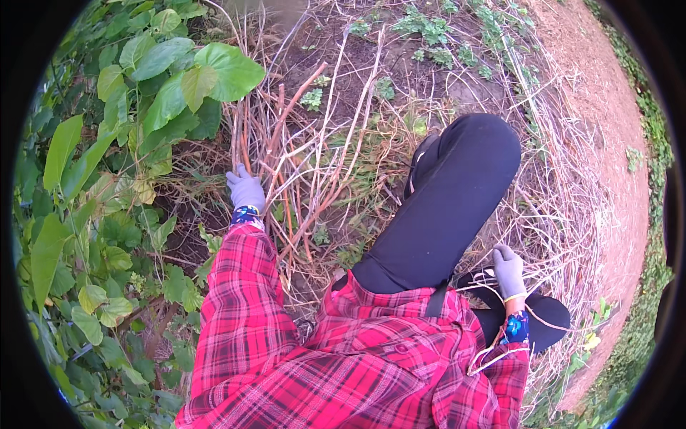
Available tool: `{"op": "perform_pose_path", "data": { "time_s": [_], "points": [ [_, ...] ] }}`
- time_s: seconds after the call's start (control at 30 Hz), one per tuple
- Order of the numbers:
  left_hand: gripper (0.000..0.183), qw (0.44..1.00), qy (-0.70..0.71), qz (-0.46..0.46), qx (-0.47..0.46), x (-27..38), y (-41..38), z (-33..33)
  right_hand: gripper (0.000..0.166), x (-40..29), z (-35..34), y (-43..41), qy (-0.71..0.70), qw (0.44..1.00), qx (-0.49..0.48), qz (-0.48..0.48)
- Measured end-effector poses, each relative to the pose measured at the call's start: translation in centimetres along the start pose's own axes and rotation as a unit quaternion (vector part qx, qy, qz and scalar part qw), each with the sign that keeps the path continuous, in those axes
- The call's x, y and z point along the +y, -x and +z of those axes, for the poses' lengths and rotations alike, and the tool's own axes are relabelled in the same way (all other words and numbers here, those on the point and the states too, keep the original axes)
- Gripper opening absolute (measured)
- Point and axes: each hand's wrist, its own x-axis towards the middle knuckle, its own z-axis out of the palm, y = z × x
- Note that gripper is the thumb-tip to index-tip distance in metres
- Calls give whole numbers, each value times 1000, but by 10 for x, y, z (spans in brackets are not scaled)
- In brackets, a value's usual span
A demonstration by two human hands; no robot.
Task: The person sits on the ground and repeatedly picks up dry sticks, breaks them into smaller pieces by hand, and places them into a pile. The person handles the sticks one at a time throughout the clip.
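Observation:
My left hand (245, 189), in a pale lilac glove, reaches in at the foot of the leafy plants. Its fingers touch upright brown woody stems (244, 131); the leaves and stems hide whether they close round one. Beside it lies a loose heap of dry cut branches (292, 155), some with reddish bark. My right hand (509, 271), gloved alike, is down by my folded leg with its fingers curled. Thin pale strands (552, 322) run out of it on both sides. More of these strands (496, 360) loop beside my right sleeve.
Dense broad-leaved plants (107, 279) fill the left side. My bent knee (477, 145) in dark trousers rises in the middle. Dry stalks (568, 198) form a band on the right, with a bare earth path (621, 177) beyond. Low green weeds (426, 29) grow at the top.

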Motion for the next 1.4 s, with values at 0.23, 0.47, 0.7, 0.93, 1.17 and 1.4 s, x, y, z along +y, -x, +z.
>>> {"op": "perform_pose_path", "data": {
  "time_s": [0.23, 0.47, 0.7, 0.93, 1.17, 1.4],
  "points": [
    [73, 990, -3, 3, -139, 3, 6, -65, 20, 3, 2, -5, -92, 995, 39, -30],
    [64, 970, 1, 207, -124, -59, -41, -52, 22, -13, -5, -4, -81, 983, 128, -100],
    [45, 951, -3, 275, -140, -68, -59, -61, 18, -27, -41, 4, -110, 952, 235, -164],
    [35, 933, 13, 360, 6, 20, -24, -152, 21, -40, -89, 61, -65, 890, 382, -240],
    [32, 848, 209, 466, 142, 176, 91, -247, 31, -72, -108, 132, -118, 879, 355, -294],
    [29, 601, 292, 743, -49, 325, 289, -244, 30, -15, -70, 121, -110, 917, 378, -70]
  ]
}}
